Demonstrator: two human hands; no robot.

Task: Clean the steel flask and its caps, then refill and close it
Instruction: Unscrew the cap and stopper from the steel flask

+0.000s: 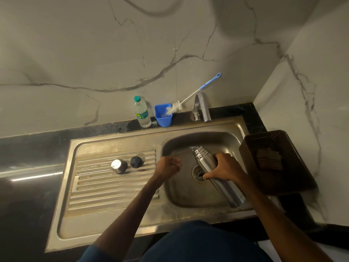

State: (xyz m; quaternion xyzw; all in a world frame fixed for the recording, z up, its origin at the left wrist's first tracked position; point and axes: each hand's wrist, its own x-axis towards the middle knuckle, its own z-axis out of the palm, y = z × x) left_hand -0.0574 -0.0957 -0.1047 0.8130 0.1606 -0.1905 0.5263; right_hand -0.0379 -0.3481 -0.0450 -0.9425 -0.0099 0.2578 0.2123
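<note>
The right hand holds the steel flask tilted over the sink, the left hand hangs loose and holds nothing, the steel cap and black cap sit at 9 o'clock from the flask, and the green label on the water bottle is too blurry to read.

**Veined Marble Corner, Dim Light**

Pale marble walls with grey veins meet in a corner on the right. Below them runs a glossy black table streaked with reflected light, with a steel sink set into it.

right hand grips flask over sink.
</note>
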